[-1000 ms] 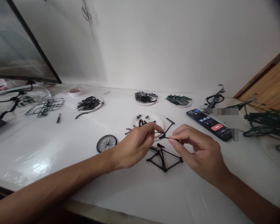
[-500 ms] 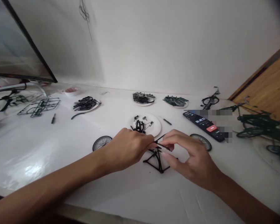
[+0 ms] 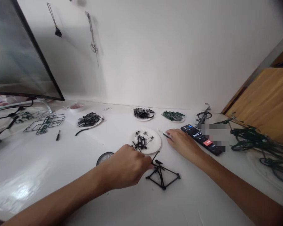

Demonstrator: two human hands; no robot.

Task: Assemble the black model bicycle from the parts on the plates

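Observation:
My left hand (image 3: 129, 164) is closed, its fingertips pinching a thin black bicycle part (image 3: 155, 156); most of that part is hidden. Just below and to the right lies a black model bicycle frame (image 3: 164, 180) on the white table. My right hand (image 3: 182, 142) reaches forward, fingers closed at the dark handle of a small screwdriver (image 3: 165, 135), which still lies by the plate. Behind my left hand a spoked wheel (image 3: 104, 157) is partly covered. A white paper plate (image 3: 155, 145) holds small black and grey bicycle parts (image 3: 141, 142).
Along the back stand plates of black parts (image 3: 89, 120), more black parts (image 3: 143, 113) and green parts (image 3: 174, 115). A phone with a timer (image 3: 201, 139) lies right, near assembled model bicycles (image 3: 250, 138). Green sprues (image 3: 46, 123), another screwdriver (image 3: 58, 135) and a monitor (image 3: 21, 56) are left.
My right hand has left the thin black part and moved forward to the screwdriver beside the plate. My left hand keeps its pinch. The view has tilted upward.

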